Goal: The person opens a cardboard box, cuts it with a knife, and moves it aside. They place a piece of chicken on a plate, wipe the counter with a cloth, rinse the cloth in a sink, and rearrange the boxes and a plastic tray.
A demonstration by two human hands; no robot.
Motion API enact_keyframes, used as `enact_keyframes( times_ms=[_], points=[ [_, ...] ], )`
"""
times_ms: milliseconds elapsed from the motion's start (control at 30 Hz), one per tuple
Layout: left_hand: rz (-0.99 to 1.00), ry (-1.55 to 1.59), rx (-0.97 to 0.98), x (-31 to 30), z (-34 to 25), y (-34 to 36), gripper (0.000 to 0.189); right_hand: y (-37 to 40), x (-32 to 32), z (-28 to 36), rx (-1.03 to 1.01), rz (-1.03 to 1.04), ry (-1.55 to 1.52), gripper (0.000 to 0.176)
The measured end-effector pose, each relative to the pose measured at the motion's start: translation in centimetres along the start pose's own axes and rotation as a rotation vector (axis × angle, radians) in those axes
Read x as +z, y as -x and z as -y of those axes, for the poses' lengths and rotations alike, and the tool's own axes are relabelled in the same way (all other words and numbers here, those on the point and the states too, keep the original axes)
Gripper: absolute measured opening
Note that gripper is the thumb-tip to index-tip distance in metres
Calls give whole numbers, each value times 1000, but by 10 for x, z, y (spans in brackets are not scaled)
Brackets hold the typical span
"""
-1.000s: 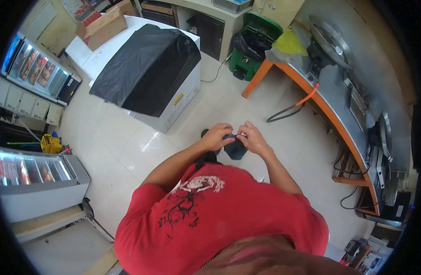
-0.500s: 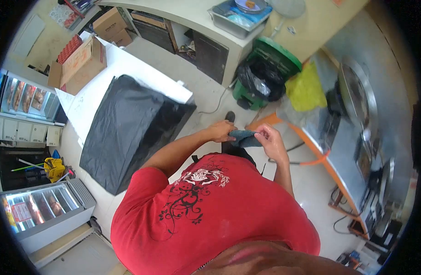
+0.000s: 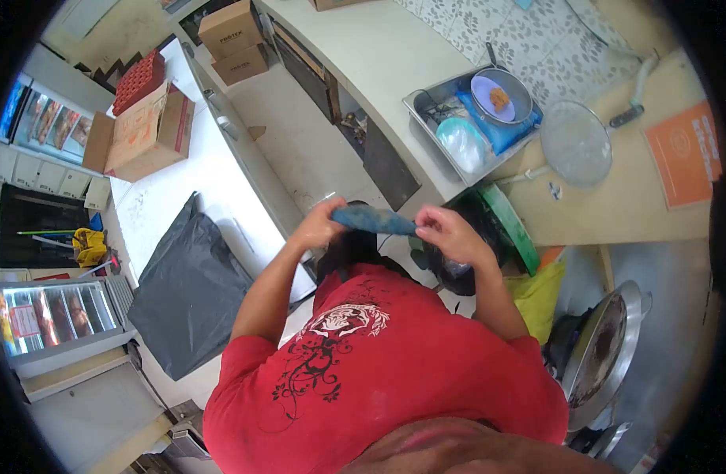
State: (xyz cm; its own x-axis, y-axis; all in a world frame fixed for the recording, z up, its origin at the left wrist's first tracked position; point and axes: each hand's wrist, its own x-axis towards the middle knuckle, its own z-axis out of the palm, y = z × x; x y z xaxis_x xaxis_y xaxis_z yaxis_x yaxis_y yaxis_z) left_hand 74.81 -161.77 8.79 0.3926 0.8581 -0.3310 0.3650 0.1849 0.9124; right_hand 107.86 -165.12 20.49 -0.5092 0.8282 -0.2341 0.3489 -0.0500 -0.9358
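Note:
A folded blue-grey cloth (image 3: pixel 372 219) is stretched between my two hands, out in front of my chest. My left hand (image 3: pixel 318 224) is wrapped round the cloth's left end. At the other end, my right hand (image 3: pixel 453 237) pinches the cloth's tip between thumb and fingers. Beneath the cloth, a green bin (image 3: pixel 514 229) with a black liner stands partly hidden behind my right hand and forearm.
A metal tray (image 3: pixel 446 150) with a strainer, a purple plate and bags sits on the counter. A mesh skimmer (image 3: pixel 576 144) lies beside it. Left are a white table (image 3: pixel 221 178), black plastic sheet (image 3: pixel 191 292) and open cardboard box (image 3: pixel 151 134). A wok (image 3: pixel 607 340) stands at right.
I have moved forward, so the counter and bin are nearer. The cloth, bunched between my hands before, is now drawn out lengthwise with my hands farther apart.

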Motion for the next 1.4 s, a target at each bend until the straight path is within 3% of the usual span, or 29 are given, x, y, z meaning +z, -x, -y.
enact_keyframes(
  times_ms=[100,300,400,500,533,633,733,800,933,967,1067,1200,1333,1400],
  points=[
    [-143,192,132,-55,-6,-55,32,-76,-20,-10,-78,-60,-177,11],
    [-99,221,134,-201,-49,-207,48,-242,-43,-29,-120,-260,-324,8],
    [56,19,51,-285,-96,-312,54,-338,-75,-29,-139,-370,-411,8],
    [48,-452,228,-336,-128,-448,61,-433,-140,-32,61,-540,-353,9],
    [92,-510,159,-346,-144,-491,64,-463,-168,-42,100,-582,-381,11],
    [-345,-816,654,-334,-134,-601,65,-534,-223,-71,346,-1019,204,20],
    [-83,-869,633,-310,-99,-669,70,-543,-226,-61,261,-1134,506,33],
    [153,-952,764,-290,-51,-693,76,-534,-200,-75,122,-1017,282,39],
    [420,-1098,636,-290,-13,-695,85,-486,-130,-70,424,-699,-162,36],
    [459,-1141,584,-293,-12,-695,89,-475,-114,-72,454,-715,-240,35],
    [495,-1303,527,-285,-24,-693,104,-443,-68,-86,592,-791,-366,34],
    [430,-1395,363,-282,-40,-706,108,-403,-48,-126,711,-963,-413,34],
    [311,-1503,249,-314,-46,-798,104,-348,4,-104,1011,-1212,-253,33],
    [160,-1400,288,-329,-35,-858,98,-332,42,-77,1168,-1309,-442,34]
  ],
)
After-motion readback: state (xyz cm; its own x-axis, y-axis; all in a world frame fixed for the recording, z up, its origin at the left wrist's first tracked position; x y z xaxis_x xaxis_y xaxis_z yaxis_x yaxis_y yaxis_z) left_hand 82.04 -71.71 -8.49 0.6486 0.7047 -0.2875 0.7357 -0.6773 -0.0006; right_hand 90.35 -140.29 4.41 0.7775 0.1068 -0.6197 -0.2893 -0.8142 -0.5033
